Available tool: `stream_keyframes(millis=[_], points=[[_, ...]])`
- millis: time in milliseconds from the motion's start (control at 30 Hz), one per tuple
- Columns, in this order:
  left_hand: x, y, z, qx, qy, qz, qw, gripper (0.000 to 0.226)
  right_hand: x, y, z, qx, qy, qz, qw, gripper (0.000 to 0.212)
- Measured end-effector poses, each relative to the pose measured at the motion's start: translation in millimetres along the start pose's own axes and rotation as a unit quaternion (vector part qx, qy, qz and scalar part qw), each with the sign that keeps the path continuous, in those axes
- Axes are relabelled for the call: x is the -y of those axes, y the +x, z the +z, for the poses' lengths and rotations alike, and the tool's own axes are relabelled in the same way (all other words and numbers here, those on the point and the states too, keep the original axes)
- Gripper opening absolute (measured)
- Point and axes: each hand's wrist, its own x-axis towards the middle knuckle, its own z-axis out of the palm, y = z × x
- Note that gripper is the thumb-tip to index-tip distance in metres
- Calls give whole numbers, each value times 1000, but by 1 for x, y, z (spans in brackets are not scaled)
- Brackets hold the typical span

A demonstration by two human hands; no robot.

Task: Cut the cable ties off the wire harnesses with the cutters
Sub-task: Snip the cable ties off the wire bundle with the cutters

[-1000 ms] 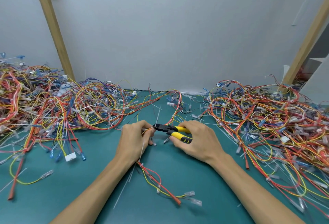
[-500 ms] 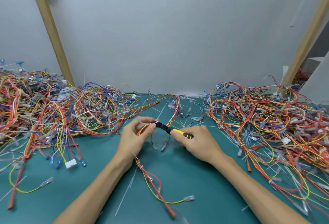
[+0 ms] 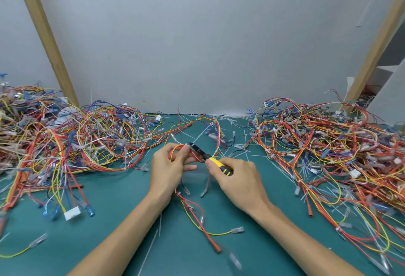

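Left hand [image 3: 173, 166]: harness [image 3: 182, 198] pinched, just left of cutters [image 3: 206, 156].
Right hand [image 3: 237, 177]: fingers wrapped round cutters.
Change: harness raised, tip brought against it; cut judged imminent.

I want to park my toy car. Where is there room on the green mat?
Bare mat lies between the left wire pile and the left arm. A narrower strip runs between the right arm and the right wire pile. Both piles and the harness between the arms are crowded.

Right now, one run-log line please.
left hand: holds red-and-yellow wire harness | right hand: grips yellow-and-black cutters | tips: at harness
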Motion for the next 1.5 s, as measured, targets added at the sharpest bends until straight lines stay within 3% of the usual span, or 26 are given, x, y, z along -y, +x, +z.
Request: stream_keyframes(millis=[400,833,1067,1300,1500], points=[[6,2,-8,63,-38,-23,997,12,-2,-2,9,-51,-102,-39,993,59],[5,0,-7,43,6,-42,998,12,-9,-4,-2,20,-145,-105,984,45],[3,-2,-7,44,13,-47,998,11,-4,-6,-5,21,-157,-129,979,45],[3,-1,-8,28,4,-43,999,10,8,-13,1,-39,-156,-138,977,51],[6,0,-7,4,7,-36,999,9,13,-15,3,-70,-114,-125,983,30]])
